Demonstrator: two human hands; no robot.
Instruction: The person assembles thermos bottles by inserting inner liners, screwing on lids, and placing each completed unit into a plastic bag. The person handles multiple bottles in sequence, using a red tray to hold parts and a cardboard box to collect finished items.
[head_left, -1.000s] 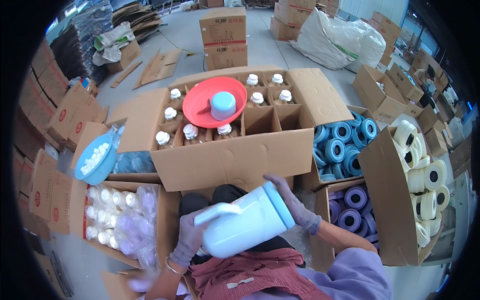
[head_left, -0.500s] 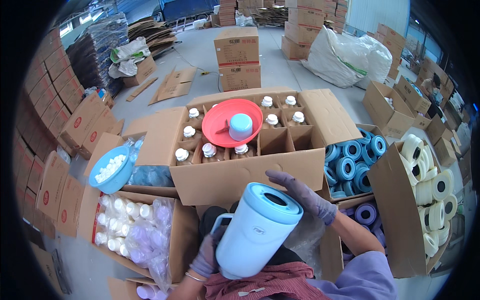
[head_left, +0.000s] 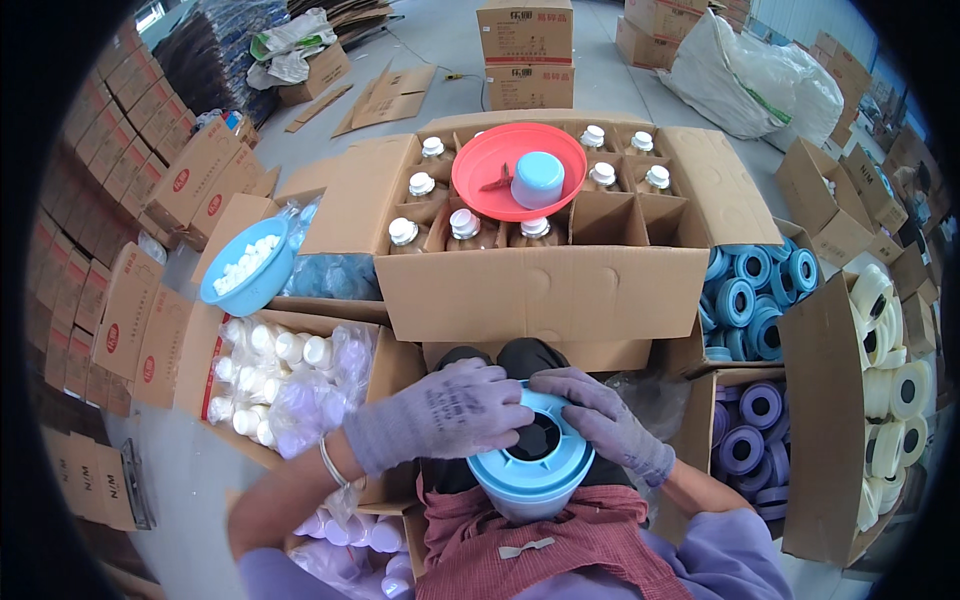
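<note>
In the person's lap, against the front of the red apron (head_left: 550, 578), a pale blue jug (head_left: 530, 508) stands with its top toward the viewer, a blue ring (head_left: 570, 462) seated around its mouth. The left hand (head_left: 440, 415), gloved in grey, reaches across from the left with its fingers bent toward the ring's dark opening; the right hand (head_left: 610, 425), gloved too, lays its fingers over the ring's far right edge. Both touch the ring, but whether either grips it firmly cannot be told. As far as shows, the jug has its ring on, though how tightly cannot be judged; its central opening has no cover on it. Beyond the knees, white-stoppered bottles (head_left: 468, 228) stand in most cells of a divided carton (head_left: 530, 300), along its left and back edges and partway along its front edge. A red bowl (head_left: 500, 150) with a blue cup (head_left: 540, 178) rests on top. By that carton's front right corner, many loose blue rings (head_left: 735, 302) fill a box, with purple rings (head_left: 762, 405) nearer. White cups (head_left: 288, 348) lie bagged in a box off its front left corner.
</note>
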